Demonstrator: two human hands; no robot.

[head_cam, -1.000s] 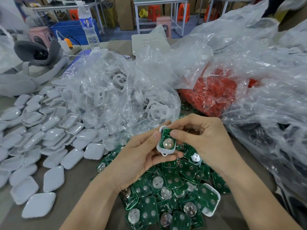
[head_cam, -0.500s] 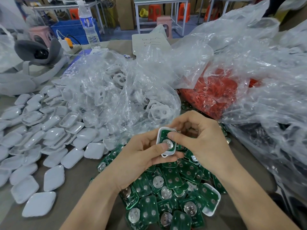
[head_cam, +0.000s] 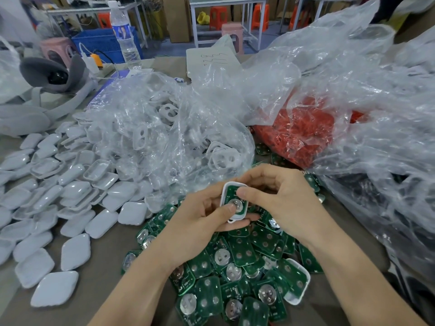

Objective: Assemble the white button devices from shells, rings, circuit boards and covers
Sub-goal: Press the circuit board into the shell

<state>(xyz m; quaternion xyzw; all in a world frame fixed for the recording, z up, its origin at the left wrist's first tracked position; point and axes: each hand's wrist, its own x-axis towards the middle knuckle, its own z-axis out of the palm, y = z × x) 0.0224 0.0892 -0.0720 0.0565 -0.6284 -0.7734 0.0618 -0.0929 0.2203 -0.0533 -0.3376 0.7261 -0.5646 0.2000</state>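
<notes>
My left hand grips a white shell with a green circuit board lying inside it; my left thumb sits on the board's round metal battery clip. My right hand curls around the shell's far side, and its thumb presses on the board's upper part. Beneath both hands lies a heap of green circuit boards. One more shell with a board in it lies at the heap's right edge. White covers are spread over the table's left half.
A clear bag of white two-hole shells stands just behind my hands. A bag of red parts and big crumpled plastic bags fill the right side. A water bottle and a grey headset stand at the back left.
My right thumb slid down onto the board and pressed it into the shell. My left thumb moved onto the metal clip. Both hands stayed over the heap.
</notes>
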